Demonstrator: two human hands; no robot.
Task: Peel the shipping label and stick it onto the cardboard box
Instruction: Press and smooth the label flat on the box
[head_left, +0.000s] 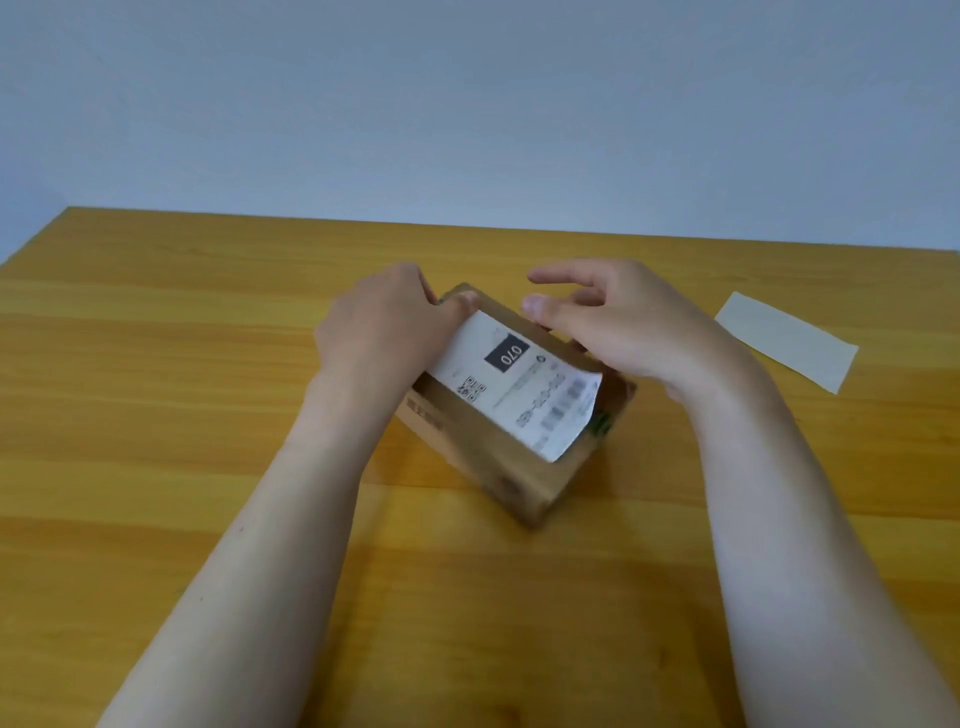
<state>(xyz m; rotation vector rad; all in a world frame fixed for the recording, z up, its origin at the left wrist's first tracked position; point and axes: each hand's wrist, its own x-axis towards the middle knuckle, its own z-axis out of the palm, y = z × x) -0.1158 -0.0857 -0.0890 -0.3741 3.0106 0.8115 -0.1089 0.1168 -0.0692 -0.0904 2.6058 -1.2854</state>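
A small brown cardboard box (524, 488) sits at an angle in the middle of the table. The white shipping label (519, 395), printed with a black "070" block and barcodes, lies along its top. The label's near right end curls up off the box. My left hand (374, 332) grips the box's far left end; its thumb presses on the label's far corner and its fingers are hidden behind the box. My right hand (634, 332) is at the box's far right edge, thumb tip on that edge, index finger straight and raised above it.
The peeled backing paper (784, 340), a pale cream strip, lies flat on the table to the right of my right hand. The wooden table (156, 364) ends at a plain wall behind the box.
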